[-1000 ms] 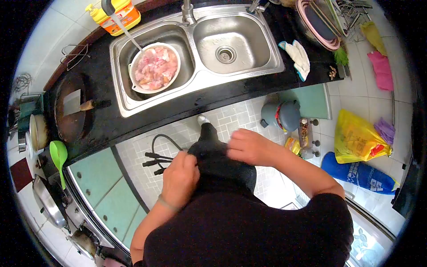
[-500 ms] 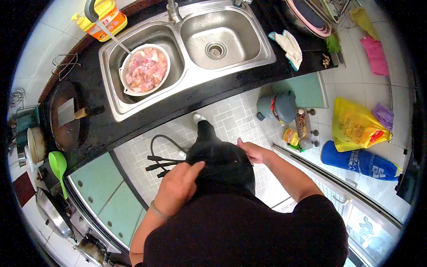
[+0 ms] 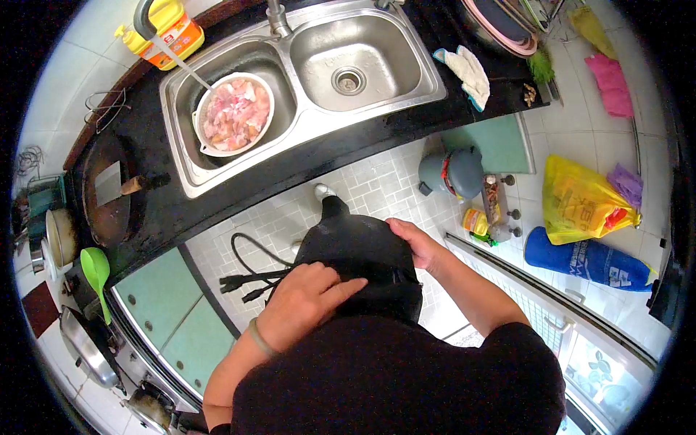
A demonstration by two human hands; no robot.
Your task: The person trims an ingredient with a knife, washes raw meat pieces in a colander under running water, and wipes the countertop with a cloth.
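Note:
A rounded black thing like a waist bag (image 3: 355, 250) sits in front of my body, over dark trousers. My left hand (image 3: 308, 293) lies across its near left part, index finger stretched out to the right and the other fingers bent. Black cables (image 3: 254, 278) with plug ends stick out beside that hand. At the bag's right edge, my right hand (image 3: 417, 243) grips it, thumb on top and the other fingers mostly hidden. Ahead, water from a tap (image 3: 145, 22) runs into a white basin (image 3: 200, 142) of raw meat pieces (image 3: 235, 112) in the left sink bowl.
The steel double sink (image 3: 308, 119) is set in a black counter. On the left are a cleaver (image 3: 109, 183) on a round board and a green spoon (image 3: 94, 268). A white cloth (image 3: 467, 72) lies right of the sink. A grey bin (image 3: 449, 174) stands on the floor.
My left hand has slid right across the black bag. My right hand has closed in on its edge. The bag sits higher and fuller in view, and the cables have shifted left.

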